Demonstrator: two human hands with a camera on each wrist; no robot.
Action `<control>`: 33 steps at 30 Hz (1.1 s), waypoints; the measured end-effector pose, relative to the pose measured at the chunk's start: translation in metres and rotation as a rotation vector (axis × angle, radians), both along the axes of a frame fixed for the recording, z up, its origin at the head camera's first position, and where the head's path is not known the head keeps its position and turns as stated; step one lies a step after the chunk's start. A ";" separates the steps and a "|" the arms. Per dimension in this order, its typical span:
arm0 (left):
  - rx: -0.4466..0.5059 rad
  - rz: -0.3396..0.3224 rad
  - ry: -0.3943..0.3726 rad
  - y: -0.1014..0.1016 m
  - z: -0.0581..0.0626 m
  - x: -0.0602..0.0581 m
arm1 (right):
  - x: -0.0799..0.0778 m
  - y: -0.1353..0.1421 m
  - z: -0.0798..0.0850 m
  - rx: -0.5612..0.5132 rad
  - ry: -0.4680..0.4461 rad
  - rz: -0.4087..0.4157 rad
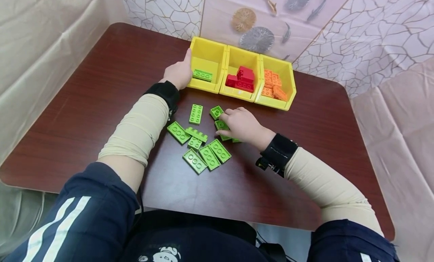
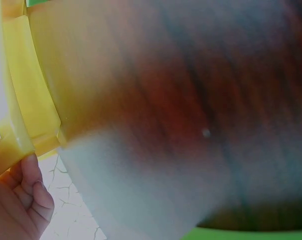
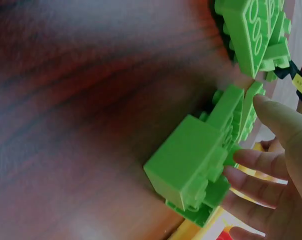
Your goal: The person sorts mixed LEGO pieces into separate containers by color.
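In the head view, my left hand (image 1: 178,73) is at the left side of the yellow three-part bin (image 1: 207,87). The left wrist view shows its fingers (image 2: 32,176) curled against the bin's edge. My right hand (image 1: 245,127) reaches over several green toy bricks, with fingers spread and slightly bent. Its fingertips are close to a green brick (image 1: 216,112) and another green brick (image 1: 222,127). In the right wrist view, a blocky green brick (image 3: 188,159) lies before those fingers; whether they touch is unclear. One green brick (image 1: 202,75) lies in the left compartment.
Red bricks (image 1: 245,79) fill part of the middle compartment, and orange bricks (image 1: 272,83) lie in the right one. Several more green bricks (image 1: 194,161) are scattered on the brown table (image 1: 101,104) in front. A patterned cloth wall (image 1: 162,9) stands behind the table.
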State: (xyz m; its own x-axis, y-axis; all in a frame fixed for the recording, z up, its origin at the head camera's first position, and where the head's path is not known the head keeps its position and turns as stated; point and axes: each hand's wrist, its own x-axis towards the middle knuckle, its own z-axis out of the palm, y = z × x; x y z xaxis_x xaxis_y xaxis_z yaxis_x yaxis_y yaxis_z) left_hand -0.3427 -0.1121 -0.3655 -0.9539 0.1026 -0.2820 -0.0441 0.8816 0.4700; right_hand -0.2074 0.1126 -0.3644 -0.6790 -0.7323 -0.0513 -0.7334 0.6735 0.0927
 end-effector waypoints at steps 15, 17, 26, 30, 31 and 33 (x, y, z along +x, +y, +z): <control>-0.012 -0.022 0.038 -0.012 -0.002 -0.006 | 0.000 -0.021 -0.001 -0.126 -0.185 0.003; -0.006 -0.024 0.040 -0.013 -0.002 -0.006 | -0.002 -0.024 0.005 -0.151 -0.176 0.015; -0.034 -0.039 0.057 -0.009 -0.004 -0.003 | -0.032 -0.038 0.042 -0.212 -0.127 -0.011; -0.022 -0.037 0.079 -0.005 -0.006 -0.002 | -0.047 -0.042 0.047 -0.178 -0.127 -0.036; -0.010 -0.027 0.078 -0.005 -0.007 -0.002 | -0.052 -0.045 0.047 -0.175 -0.125 -0.034; 0.009 -0.013 0.078 -0.006 -0.009 -0.002 | -0.063 -0.050 0.046 -0.180 -0.118 -0.024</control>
